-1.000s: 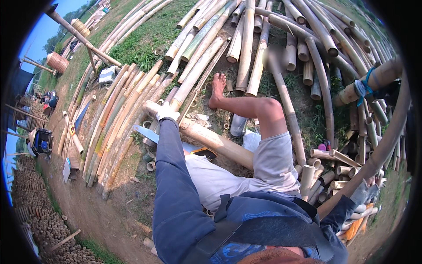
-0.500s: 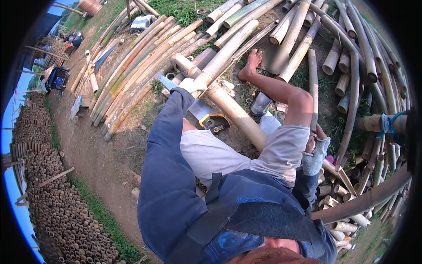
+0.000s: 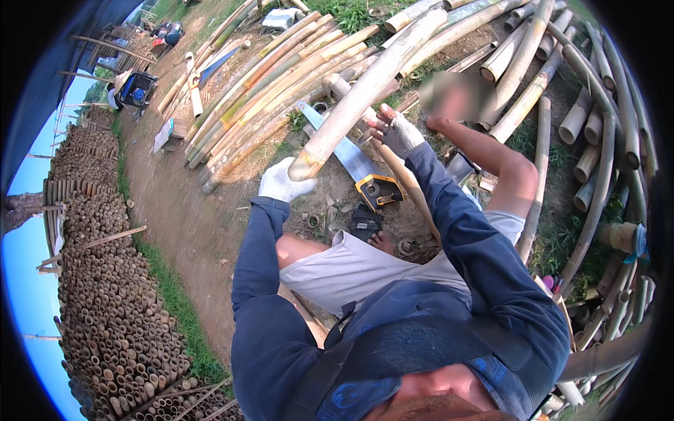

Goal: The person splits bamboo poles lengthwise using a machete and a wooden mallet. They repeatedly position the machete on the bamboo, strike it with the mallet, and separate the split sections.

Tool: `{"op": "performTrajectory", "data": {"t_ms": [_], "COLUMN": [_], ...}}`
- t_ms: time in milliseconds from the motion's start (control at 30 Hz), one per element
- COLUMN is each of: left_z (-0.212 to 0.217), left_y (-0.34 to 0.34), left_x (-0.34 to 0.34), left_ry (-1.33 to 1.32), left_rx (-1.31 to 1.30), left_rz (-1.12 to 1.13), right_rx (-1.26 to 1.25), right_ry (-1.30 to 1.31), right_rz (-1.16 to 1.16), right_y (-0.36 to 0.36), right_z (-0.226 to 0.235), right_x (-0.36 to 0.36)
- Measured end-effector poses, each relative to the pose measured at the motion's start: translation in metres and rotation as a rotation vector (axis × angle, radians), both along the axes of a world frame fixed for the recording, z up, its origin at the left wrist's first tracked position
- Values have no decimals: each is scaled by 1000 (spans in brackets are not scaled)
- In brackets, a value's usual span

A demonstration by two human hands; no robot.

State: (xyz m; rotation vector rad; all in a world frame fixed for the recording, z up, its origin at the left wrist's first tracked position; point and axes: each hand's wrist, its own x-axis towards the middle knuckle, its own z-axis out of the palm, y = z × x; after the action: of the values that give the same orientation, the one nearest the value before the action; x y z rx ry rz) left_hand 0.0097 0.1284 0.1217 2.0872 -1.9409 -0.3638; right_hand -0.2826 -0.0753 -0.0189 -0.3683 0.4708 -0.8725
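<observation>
I see a thick bamboo pole (image 3: 372, 84), pale tan with a smooth, waxy skin and ringed nodes, slanting up and away from its cut lower end. My left hand (image 3: 282, 184), in a white knit glove, is curled under that cut end, gripping it. My right hand (image 3: 394, 131), in a grey fingerless glove, rests open against the pole's side just above, fingers spread.

Just below the pole lies a hand saw (image 3: 354, 161), its flat steel blade bluish and its handle black and yellow, on the dirt ground (image 3: 203, 231). Beside the saw handle sit short sawn bamboo rings (image 3: 314, 221).

Left of the pole, a bundle of long bamboo poles (image 3: 274, 84) lies side by side, yellow-green and streaked. Right of it, more round poles (image 3: 562, 105) are strewn over grass. Far left of the pole, beyond the brown packed earth, stand stacked bamboo offcuts (image 3: 112, 295), their hollow ends facing up.
</observation>
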Motion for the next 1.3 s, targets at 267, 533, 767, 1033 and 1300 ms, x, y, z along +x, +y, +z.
{"op": "performTrajectory", "data": {"t_ms": [267, 533, 767, 1033, 1300], "left_z": [64, 52, 10, -78, -181], "left_y": [65, 45, 232, 452, 489], "left_x": [-2, -43, -31, -99, -191], "left_ry": [-247, -172, -232, -109, -89], "left_rx": [-81, -326, -147, 316, 394], "left_rz": [98, 326, 766, 1388, 1564], "right_rx": [49, -352, -275, 140, 83], "right_ry": [-255, 99, 478, 539, 516], "right_rz": [-56, 526, 340, 410, 445], "right_y": [24, 58, 34, 73, 68], "right_z": [101, 110, -2, -123, -138], "right_x": [58, 100, -87, -155, -139]}}
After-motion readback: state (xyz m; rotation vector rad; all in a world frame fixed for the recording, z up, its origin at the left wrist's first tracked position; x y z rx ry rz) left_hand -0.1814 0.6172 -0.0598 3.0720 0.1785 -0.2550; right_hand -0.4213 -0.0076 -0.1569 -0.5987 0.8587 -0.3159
